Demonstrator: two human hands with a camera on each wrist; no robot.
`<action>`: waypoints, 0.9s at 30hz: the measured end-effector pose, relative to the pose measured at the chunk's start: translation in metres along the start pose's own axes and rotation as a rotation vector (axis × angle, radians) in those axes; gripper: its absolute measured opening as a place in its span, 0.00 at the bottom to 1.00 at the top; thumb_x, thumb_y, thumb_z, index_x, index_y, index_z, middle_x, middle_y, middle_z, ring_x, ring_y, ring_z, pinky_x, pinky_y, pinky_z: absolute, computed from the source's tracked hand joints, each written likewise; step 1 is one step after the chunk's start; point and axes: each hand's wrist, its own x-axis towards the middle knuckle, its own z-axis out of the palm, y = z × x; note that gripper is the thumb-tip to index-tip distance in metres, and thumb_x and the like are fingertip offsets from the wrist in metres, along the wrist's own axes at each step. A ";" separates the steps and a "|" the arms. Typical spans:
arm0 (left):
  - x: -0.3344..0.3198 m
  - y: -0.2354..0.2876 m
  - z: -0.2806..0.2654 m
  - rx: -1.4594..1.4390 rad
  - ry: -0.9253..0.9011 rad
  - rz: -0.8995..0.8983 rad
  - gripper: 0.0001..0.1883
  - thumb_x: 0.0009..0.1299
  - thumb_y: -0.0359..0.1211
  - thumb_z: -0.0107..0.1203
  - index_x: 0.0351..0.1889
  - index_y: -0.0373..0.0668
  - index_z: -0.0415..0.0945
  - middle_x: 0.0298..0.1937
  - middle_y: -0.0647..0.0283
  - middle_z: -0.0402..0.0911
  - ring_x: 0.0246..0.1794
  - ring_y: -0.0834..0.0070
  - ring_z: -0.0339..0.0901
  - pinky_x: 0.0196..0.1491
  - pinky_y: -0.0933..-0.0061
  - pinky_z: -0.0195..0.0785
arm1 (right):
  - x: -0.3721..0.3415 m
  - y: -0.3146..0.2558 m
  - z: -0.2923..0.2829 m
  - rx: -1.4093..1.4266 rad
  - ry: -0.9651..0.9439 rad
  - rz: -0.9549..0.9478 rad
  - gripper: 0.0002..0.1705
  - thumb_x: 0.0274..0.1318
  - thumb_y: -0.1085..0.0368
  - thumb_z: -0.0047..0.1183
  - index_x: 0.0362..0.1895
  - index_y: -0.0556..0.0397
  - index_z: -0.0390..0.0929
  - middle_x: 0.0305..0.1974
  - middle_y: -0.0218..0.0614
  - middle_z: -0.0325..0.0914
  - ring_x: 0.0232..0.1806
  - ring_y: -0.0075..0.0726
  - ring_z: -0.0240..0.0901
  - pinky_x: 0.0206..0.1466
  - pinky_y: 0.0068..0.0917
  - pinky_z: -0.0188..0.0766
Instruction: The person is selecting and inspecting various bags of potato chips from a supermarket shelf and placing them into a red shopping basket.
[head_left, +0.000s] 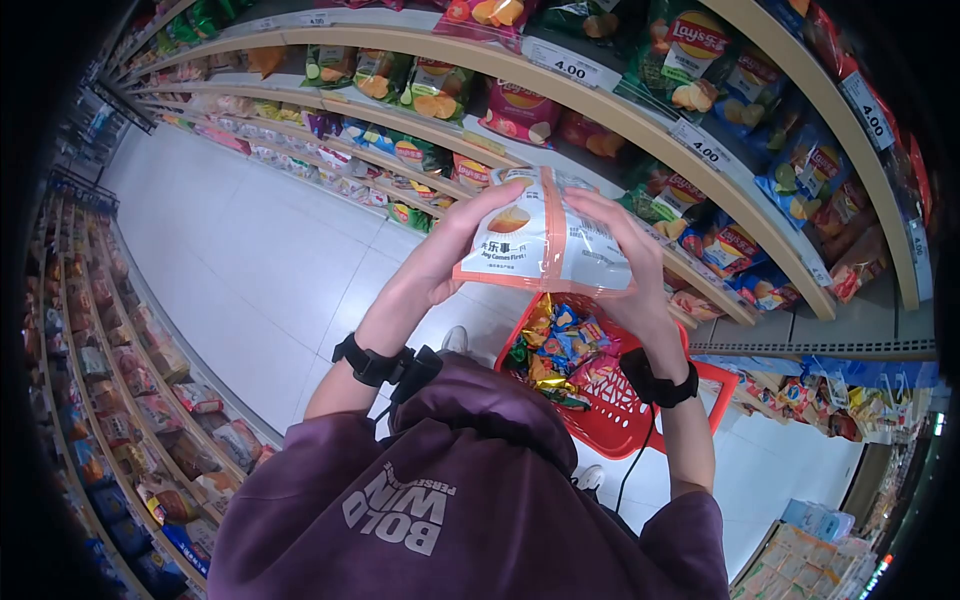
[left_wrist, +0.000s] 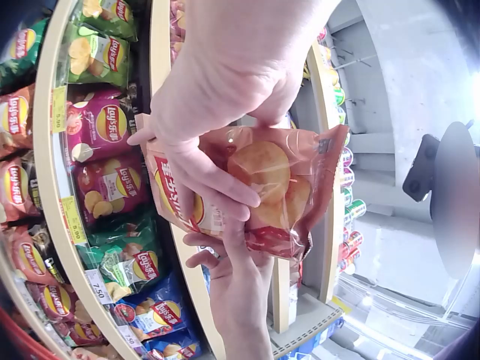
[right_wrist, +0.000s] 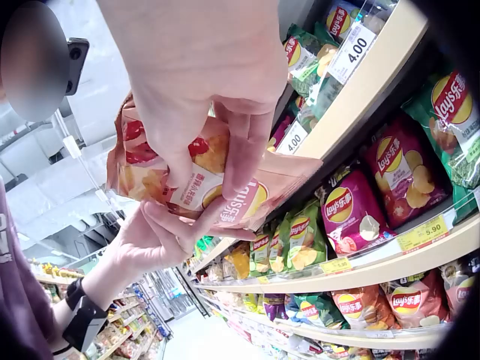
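Note:
Both hands hold a Lay's potato chip bag (head_left: 550,232) in front of the body, above the basket. Its white back with an orange seam faces up in the head view; the reddish front with chip pictures shows in both wrist views. My left hand (head_left: 462,238) grips the bag's left side, thumb on the back and fingers spread under the front. On the other side my right hand (head_left: 632,262) grips it the same way. In the left wrist view the fingers of my left hand (left_wrist: 202,161) lie close to those of my right hand (left_wrist: 238,289).
A red shopping basket (head_left: 715,400) with several snack packs stands on the floor by the feet. Shelves (head_left: 600,90) of chip bags with price tags curve along the front and right. Another stocked shelf row (head_left: 130,430) runs along the left, across a white-tiled aisle (head_left: 250,230).

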 end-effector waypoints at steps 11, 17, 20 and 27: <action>0.001 -0.002 -0.002 0.020 -0.004 0.048 0.28 0.67 0.44 0.54 0.61 0.42 0.65 0.50 0.59 0.77 0.45 0.76 0.80 0.42 0.79 0.77 | 0.000 -0.001 0.001 -0.014 0.014 0.004 0.36 0.34 0.70 0.68 0.55 0.50 0.71 0.55 0.42 0.72 0.57 0.46 0.71 0.54 0.33 0.70; 0.011 -0.009 -0.015 0.084 -0.024 0.103 0.28 0.63 0.39 0.61 0.58 0.37 0.66 0.51 0.58 0.77 0.44 0.74 0.80 0.46 0.77 0.74 | -0.003 -0.007 0.004 -0.023 -0.076 0.036 0.40 0.36 0.76 0.63 0.60 0.42 0.68 0.64 0.38 0.63 0.57 0.48 0.68 0.55 0.38 0.71; 0.019 -0.016 -0.025 0.311 0.057 0.278 0.26 0.60 0.34 0.64 0.53 0.34 0.68 0.46 0.60 0.79 0.42 0.74 0.80 0.43 0.75 0.75 | -0.009 0.002 0.005 -0.322 -0.212 0.070 0.43 0.37 0.81 0.57 0.62 0.38 0.67 0.67 0.35 0.58 0.58 0.50 0.66 0.58 0.40 0.69; 0.018 -0.032 -0.018 1.112 0.382 0.836 0.33 0.51 0.40 0.69 0.52 0.35 0.70 0.43 0.51 0.79 0.39 0.61 0.80 0.39 0.71 0.73 | -0.017 -0.002 0.025 0.032 -0.223 0.188 0.34 0.55 0.72 0.51 0.67 0.52 0.57 0.67 0.48 0.55 0.64 0.51 0.59 0.64 0.42 0.62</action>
